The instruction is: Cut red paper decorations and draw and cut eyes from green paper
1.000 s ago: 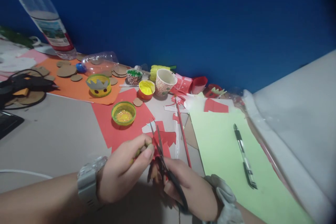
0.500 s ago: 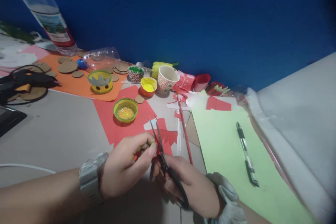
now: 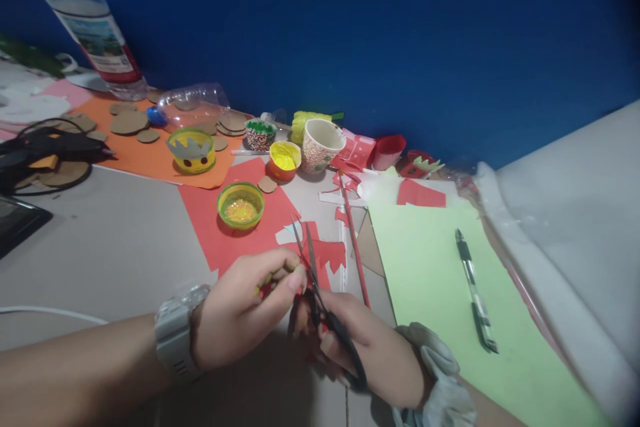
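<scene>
A pale grey table point(image 3: 115, 240) is seen. A red paper sheet point(image 3: 210, 220) lies at its centre, an orange sheet point(image 3: 150, 157) at ten o'clock, a light green sheet point(image 3: 430, 280) at three o'clock, and a black glue gun point(image 3: 55, 147) at nine o'clock.

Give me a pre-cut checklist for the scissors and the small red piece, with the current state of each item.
1. Scissors gripped in the right hand: ok, fingers are through the dark handles.
2. Blades parted for a cut: ok, the two tips stand slightly apart, pointing away from the person.
3. Small red piece pinched by the left hand: ok, though the fingers hide most of it.
4. Left fingertips clear of the blades: not ok, the thumb sits right beside them.
5. Piece seated between the blades: cannot tell, the hands cover it.
6. Red paintbrush out of the way: ok, it lies to the right of the blade tips.
</scene>
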`<state>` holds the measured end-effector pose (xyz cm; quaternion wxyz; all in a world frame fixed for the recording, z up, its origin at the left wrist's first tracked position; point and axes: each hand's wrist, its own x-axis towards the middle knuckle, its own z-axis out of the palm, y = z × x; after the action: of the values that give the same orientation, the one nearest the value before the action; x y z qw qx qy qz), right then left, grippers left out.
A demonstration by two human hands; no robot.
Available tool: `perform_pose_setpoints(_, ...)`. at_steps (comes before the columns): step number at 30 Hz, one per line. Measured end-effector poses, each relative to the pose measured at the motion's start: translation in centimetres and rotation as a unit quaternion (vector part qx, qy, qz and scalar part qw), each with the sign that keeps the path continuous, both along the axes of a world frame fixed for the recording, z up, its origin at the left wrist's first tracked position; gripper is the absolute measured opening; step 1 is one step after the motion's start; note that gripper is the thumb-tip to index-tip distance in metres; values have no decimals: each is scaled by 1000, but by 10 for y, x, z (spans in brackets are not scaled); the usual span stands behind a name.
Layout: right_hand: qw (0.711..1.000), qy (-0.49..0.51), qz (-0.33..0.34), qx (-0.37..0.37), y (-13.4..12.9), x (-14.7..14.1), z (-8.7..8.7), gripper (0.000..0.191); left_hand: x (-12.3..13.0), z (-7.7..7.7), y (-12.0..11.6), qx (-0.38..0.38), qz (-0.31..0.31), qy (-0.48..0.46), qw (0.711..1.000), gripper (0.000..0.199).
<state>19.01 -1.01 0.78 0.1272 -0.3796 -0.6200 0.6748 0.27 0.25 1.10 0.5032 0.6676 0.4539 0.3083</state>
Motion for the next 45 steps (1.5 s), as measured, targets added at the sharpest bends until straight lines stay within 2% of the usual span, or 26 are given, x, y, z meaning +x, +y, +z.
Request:
perform_pose_setpoints(5,1000,-3,3,12,-1,-1,1,51,0,0,-1,-4,0,8,1000,23)
perform_pose_setpoints(12,999,-27,8,39,-1,-1,1,48,3,1,0,-5,13,-51,999,24)
perform_pose_setpoints(23,997,-32,6,71,-2,-1,-3,24,3,5,-1,-12,-1,-101,995,22)
perform_pose_setpoints(28,998,-19,10,53,-1,-2,1,30,0,2,0,-42,-31,-122,991,24)
perform_pose_setpoints(39,998,-24,-9,49,0,-4,4,25,4,-1,2,-85,-15,-158,984,25)
perform_pose_setpoints(45,998,-33,-13,49,-1,-3,2,39,4,1,3,-90,-11,-157,983,26)
